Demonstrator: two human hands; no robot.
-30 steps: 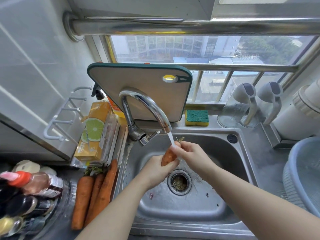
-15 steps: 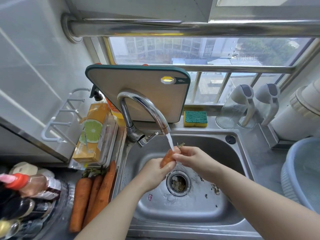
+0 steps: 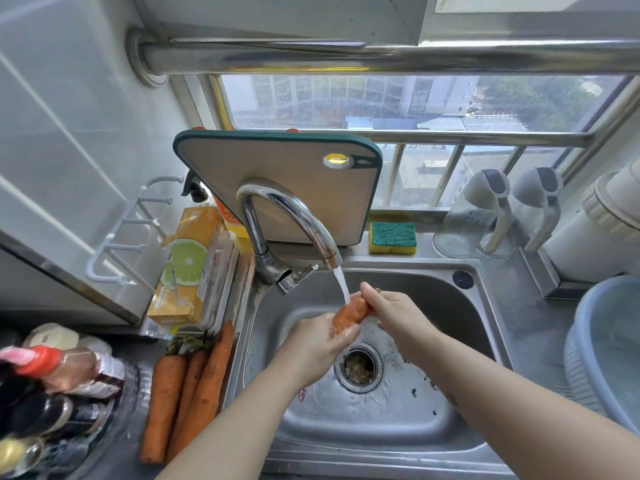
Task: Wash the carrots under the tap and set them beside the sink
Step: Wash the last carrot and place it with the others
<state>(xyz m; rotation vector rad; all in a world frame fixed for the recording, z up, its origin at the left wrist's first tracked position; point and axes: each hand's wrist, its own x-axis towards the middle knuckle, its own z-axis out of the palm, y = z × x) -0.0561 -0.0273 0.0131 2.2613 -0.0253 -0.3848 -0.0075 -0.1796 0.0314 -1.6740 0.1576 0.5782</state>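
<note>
Mid-frame over the sink (image 3: 433, 296), the left hand (image 3: 317, 344) curls round the lower end of a carrot (image 3: 351, 311) and the right hand (image 3: 394, 313) pinches its top under the tap (image 3: 294, 216) stream; best to rotate it, rubbing every side clean.

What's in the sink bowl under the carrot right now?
Directly below the carrot sits the drain strainer, with scraps in it. Dark specks dot the wet sink floor. Both forearms cover part of it.
</note>
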